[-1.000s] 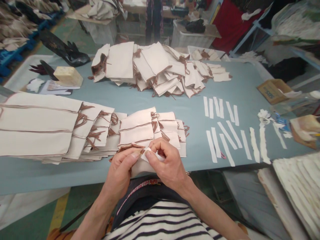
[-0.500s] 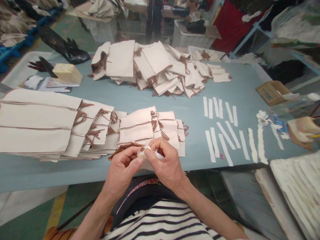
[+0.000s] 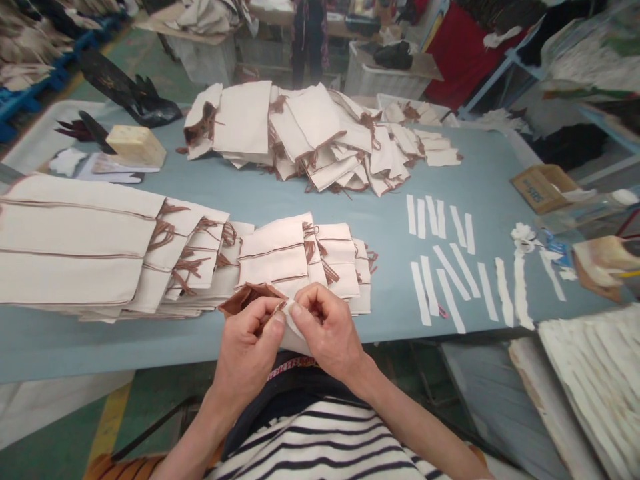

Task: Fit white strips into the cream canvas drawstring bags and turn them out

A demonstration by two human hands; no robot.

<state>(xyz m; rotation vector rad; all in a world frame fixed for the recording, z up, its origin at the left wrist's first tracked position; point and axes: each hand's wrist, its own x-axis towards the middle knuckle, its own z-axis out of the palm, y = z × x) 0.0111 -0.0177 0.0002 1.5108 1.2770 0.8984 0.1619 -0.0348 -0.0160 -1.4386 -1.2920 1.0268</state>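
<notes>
Thumbs closed on fingers, my left hand (image 3: 250, 350) and right hand (image 3: 327, 330) pinch a brown-edged cream fabric piece (image 3: 296, 340) at the table's (image 3: 393, 293) near edge, before stacked fabric pieces (image 3: 273, 250); a slackened pinch could let it slip.

The table (image 3: 370, 220) stretches before the person. Along its far side lies a heap (image 3: 310, 120) of cloth pieces; left of that, a block (image 3: 136, 145) sits behind the left stack (image 3: 75, 233). A second stack (image 3: 274, 250) lies to the right of the left one (the two meet, or very nearly). In front of it, at the near edge, are the left hand (image 3: 247, 353) and right hand (image 3: 327, 330), a cloth piece (image 3: 294, 341) between them. Strips (image 3: 452, 301) lie on the right, mostly in two rows, with a carton (image 3: 533, 190) beyond, farther right.
</notes>
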